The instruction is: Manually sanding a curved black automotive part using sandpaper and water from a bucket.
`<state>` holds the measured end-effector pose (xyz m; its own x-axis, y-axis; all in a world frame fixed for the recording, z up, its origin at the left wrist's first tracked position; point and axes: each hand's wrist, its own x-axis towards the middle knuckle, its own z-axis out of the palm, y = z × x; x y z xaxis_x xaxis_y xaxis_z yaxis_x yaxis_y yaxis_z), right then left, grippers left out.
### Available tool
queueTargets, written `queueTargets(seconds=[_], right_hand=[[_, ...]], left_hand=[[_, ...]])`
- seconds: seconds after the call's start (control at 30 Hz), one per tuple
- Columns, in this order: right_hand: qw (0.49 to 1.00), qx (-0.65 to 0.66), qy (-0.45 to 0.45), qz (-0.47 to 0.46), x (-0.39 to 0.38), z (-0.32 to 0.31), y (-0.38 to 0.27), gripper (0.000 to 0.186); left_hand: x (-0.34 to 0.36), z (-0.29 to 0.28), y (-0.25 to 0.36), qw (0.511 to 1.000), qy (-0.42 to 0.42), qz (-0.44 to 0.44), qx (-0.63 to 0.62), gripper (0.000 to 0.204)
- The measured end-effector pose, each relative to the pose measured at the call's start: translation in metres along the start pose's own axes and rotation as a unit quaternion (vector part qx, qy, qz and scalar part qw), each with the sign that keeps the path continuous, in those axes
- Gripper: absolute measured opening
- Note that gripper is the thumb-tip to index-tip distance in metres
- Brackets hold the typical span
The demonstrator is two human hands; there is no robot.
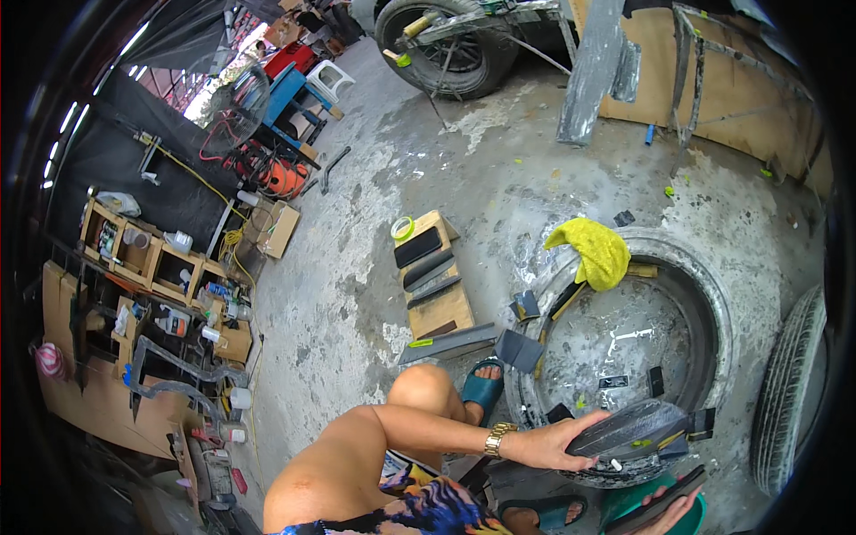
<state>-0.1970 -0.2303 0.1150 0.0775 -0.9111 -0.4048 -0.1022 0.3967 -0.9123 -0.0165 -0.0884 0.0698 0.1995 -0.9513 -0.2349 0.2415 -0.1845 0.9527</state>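
over the tyre (pixel 719 348), the probably stiff, slick panel (pixel 635 426) is edge-held by the left grip (pixel 551 444). a block (pixel 658 506) is clasped by the right grip (pixel 683 511).

1. A workshop, apparently for vehicles: a vehicle's wheel (pixel 451 55) at the back, a loose tire (pixel 785 397) at the right.
2. The concrete floor (pixel 325 290) is stained and splotched.
3. Wooden shelving (pixel 156 258) holds bottles (pixel 179 242) and containers (pixel 135 238); a fan (pixel 242 96) stands beyond.
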Motion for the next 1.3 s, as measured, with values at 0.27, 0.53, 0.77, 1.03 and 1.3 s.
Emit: queueTargets(seconds=[0.27,0.53,0.77,1.03,1.3], right_hand=[[0.990,0.089,-0.034,-0.101,-0.020,-0.026,0.016,0.059],[0.993,0.051,-0.039,-0.104,-0.049,-0.037,0.025,0.058],[0.986,-0.004,-0.133,-0.103,-0.073,-0.053,0.079,0.043],[0.970,-0.105,-0.134,-0.175,-0.108,-0.061,0.188,0.045],[0.939,-0.252,-0.155,-0.174,-0.130,-0.052,0.199,0.045]], left_hand=[[-0.012,0.023,-0.006,0.996,-0.001,-0.019,-0.084,0.063],[0.003,0.033,-0.076,0.997,0.012,-0.041,-0.065,0.043],[0.018,0.015,-0.093,0.988,0.082,-0.076,-0.102,0.027],[0.051,0.013,-0.155,0.981,0.181,-0.017,0.067,0.032],[0.065,-0.003,-0.192,0.970,0.181,-0.065,0.150,0.041]])
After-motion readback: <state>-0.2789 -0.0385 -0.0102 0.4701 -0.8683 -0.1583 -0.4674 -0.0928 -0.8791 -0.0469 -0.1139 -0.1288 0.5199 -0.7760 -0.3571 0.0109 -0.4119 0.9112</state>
